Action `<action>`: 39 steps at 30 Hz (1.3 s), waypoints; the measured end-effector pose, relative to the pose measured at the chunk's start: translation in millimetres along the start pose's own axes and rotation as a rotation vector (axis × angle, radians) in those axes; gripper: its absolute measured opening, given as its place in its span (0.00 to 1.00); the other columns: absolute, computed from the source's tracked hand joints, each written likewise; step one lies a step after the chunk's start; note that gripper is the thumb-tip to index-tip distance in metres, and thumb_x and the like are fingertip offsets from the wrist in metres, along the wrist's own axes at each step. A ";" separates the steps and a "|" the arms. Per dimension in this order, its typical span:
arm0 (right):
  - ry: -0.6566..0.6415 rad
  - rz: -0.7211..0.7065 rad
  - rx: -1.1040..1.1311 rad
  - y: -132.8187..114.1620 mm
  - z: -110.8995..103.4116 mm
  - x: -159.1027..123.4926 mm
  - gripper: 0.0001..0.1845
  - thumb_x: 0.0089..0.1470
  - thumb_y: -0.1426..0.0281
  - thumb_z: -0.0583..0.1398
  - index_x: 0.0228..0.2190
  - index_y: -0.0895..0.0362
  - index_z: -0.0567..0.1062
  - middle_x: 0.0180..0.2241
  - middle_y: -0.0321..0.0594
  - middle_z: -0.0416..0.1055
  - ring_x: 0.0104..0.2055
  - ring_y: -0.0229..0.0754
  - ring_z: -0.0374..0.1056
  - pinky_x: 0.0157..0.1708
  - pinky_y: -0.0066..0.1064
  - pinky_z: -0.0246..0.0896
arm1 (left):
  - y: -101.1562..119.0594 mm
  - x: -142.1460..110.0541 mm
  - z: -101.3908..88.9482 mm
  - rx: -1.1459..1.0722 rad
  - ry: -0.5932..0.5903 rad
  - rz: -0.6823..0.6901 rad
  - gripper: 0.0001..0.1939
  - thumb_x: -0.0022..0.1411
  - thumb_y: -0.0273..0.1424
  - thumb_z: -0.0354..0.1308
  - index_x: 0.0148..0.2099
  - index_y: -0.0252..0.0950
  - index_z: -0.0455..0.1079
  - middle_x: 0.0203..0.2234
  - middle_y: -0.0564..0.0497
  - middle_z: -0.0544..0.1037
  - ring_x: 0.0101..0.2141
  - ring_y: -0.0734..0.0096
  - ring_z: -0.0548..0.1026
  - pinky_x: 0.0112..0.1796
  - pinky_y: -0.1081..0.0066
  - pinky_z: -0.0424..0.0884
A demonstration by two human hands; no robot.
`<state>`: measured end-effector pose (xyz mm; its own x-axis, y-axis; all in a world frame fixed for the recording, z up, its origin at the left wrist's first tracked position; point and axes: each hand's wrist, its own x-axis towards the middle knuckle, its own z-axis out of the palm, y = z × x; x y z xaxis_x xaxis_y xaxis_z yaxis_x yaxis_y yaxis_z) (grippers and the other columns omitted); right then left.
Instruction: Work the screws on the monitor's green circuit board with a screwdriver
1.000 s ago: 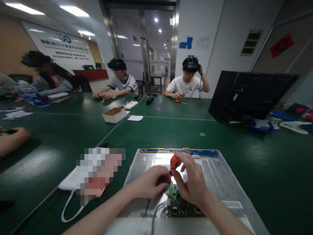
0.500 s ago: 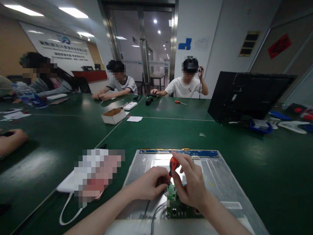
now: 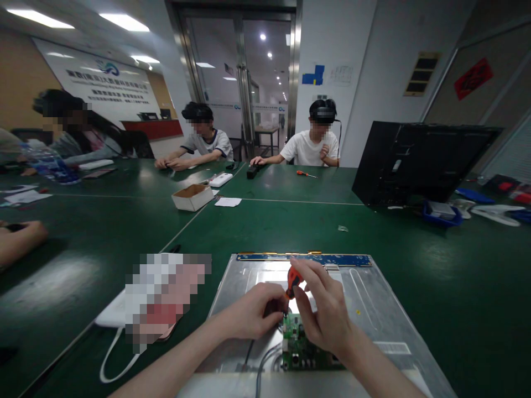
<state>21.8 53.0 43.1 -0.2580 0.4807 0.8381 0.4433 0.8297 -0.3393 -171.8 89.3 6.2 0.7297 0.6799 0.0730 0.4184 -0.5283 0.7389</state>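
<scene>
My right hand [image 3: 326, 307] grips the orange-and-black handle of a screwdriver [image 3: 293, 281], which stands upright over the upper left corner of a green circuit board [image 3: 296, 345]. Close against the screwdriver's lower end, my left hand [image 3: 259, 309] has its fingers curled and pinched together; what lies between them, if anything, is hidden. Under both hands is a silvery metal panel [image 3: 373, 309] with a narrow blue circuit strip [image 3: 348, 260] along its far edge. Grey cables [image 3: 262, 365] run beside the board's left side. The screwdriver's tip is hard to make out.
Left of the panel lie a white device with a cord [image 3: 110, 315] and a blurred pinkish object. Farther off are an open white box [image 3: 193, 198], another screwdriver [image 3: 306, 174] and a large black screen [image 3: 423, 160]. Several people sit around the green table [image 3: 290, 226].
The orange handle has turned a little in my right hand, while my left hand stays in place. Across the table, a person lowered one hand from the headset and reached the other to a black object.
</scene>
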 end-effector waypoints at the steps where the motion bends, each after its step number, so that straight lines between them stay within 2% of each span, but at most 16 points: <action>1: 0.016 -0.003 0.002 0.8 0.5 -0.3 0.26 0.60 0.77 0.53 0.60 0.58 0.61 0.45 0.50 0.72 0.45 0.47 0.72 0.40 0.38 0.74 | 0.0 0.1 -0.4 0.004 0.002 0.001 0.07 0.55 0.22 0.55 0.37 0.34 0.69 0.30 0.51 0.75 0.30 0.68 0.70 0.32 0.72 0.66; 5: 0.111 0.000 -0.016 5.8 5.4 -4.1 0.22 0.59 0.73 0.59 0.53 0.57 0.63 0.40 0.46 0.74 0.40 0.44 0.73 0.38 0.37 0.74 | 1.3 -0.1 -2.0 0.017 -0.004 0.008 0.04 0.57 0.23 0.56 0.36 0.34 0.69 0.30 0.50 0.75 0.31 0.67 0.71 0.33 0.71 0.66; 11: 0.133 0.043 -0.041 5.1 9.5 -7.9 0.22 0.60 0.74 0.57 0.55 0.56 0.60 0.42 0.48 0.74 0.34 0.41 0.72 0.30 0.33 0.73 | 2.0 -2.3 -0.2 0.002 0.027 0.012 0.04 0.58 0.24 0.56 0.37 0.34 0.70 0.31 0.50 0.75 0.30 0.68 0.70 0.32 0.71 0.65; 14: 0.109 0.002 -0.015 3.2 7.4 -4.7 0.22 0.60 0.75 0.56 0.55 0.55 0.60 0.44 0.48 0.73 0.38 0.43 0.72 0.33 0.36 0.74 | 1.7 -2.5 0.7 -0.001 0.028 0.014 0.05 0.58 0.24 0.56 0.38 0.34 0.70 0.31 0.50 0.74 0.30 0.68 0.70 0.32 0.72 0.66; 18: 0.043 0.009 -0.021 2.9 3.5 -0.5 0.21 0.62 0.75 0.53 0.56 0.54 0.62 0.45 0.49 0.70 0.37 0.44 0.72 0.32 0.37 0.74 | 0.5 -1.3 0.8 0.005 0.025 0.014 0.07 0.56 0.22 0.56 0.38 0.34 0.70 0.32 0.50 0.75 0.31 0.67 0.70 0.33 0.71 0.67; 23: 0.000 -0.017 -0.015 4.3 2.4 0.2 0.24 0.62 0.76 0.51 0.59 0.55 0.61 0.48 0.50 0.72 0.47 0.47 0.72 0.40 0.37 0.74 | 0.8 0.2 -0.5 0.007 0.005 0.016 0.08 0.55 0.21 0.55 0.38 0.34 0.69 0.31 0.50 0.75 0.30 0.68 0.70 0.31 0.72 0.66; 27: 0.104 0.005 -0.039 6.9 7.0 -3.6 0.22 0.60 0.71 0.59 0.54 0.56 0.63 0.39 0.45 0.75 0.36 0.43 0.73 0.35 0.35 0.74 | 3.4 -0.5 -2.1 0.028 0.020 0.040 0.04 0.57 0.23 0.57 0.36 0.34 0.69 0.30 0.50 0.74 0.30 0.67 0.70 0.32 0.72 0.65; 29: 0.141 0.035 -0.053 8.0 9.5 -5.9 0.21 0.58 0.71 0.60 0.52 0.56 0.63 0.38 0.44 0.75 0.33 0.42 0.72 0.31 0.33 0.73 | 4.4 -1.3 -2.2 0.021 0.022 0.030 0.04 0.57 0.23 0.57 0.37 0.34 0.69 0.30 0.50 0.75 0.30 0.67 0.70 0.32 0.72 0.65; 31: 0.137 0.050 -0.055 8.6 10.7 -7.0 0.22 0.58 0.73 0.59 0.53 0.56 0.62 0.41 0.46 0.75 0.34 0.41 0.72 0.29 0.32 0.72 | 4.8 -2.0 -1.9 0.014 0.030 0.015 0.04 0.58 0.23 0.57 0.37 0.34 0.69 0.31 0.50 0.75 0.30 0.68 0.70 0.32 0.72 0.65; 35: 0.087 0.002 0.004 8.1 8.3 -4.3 0.24 0.59 0.75 0.57 0.56 0.57 0.61 0.44 0.49 0.73 0.40 0.44 0.72 0.35 0.36 0.74 | 3.8 -1.6 -1.1 -0.002 0.019 0.021 0.04 0.58 0.23 0.57 0.37 0.34 0.69 0.31 0.50 0.74 0.30 0.68 0.70 0.31 0.72 0.65; 39: 0.008 0.016 0.021 5.1 3.7 -0.1 0.24 0.61 0.77 0.54 0.58 0.56 0.63 0.47 0.50 0.70 0.42 0.44 0.72 0.37 0.36 0.73 | 3.2 -0.2 -0.8 0.020 0.021 0.030 0.06 0.56 0.22 0.56 0.37 0.34 0.68 0.31 0.50 0.74 0.31 0.67 0.70 0.31 0.72 0.65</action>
<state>21.0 58.3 39.7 -0.2442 0.4917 0.8358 0.4289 0.8278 -0.3616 -171.1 87.8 9.1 0.7309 0.6738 0.1089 0.4074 -0.5587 0.7224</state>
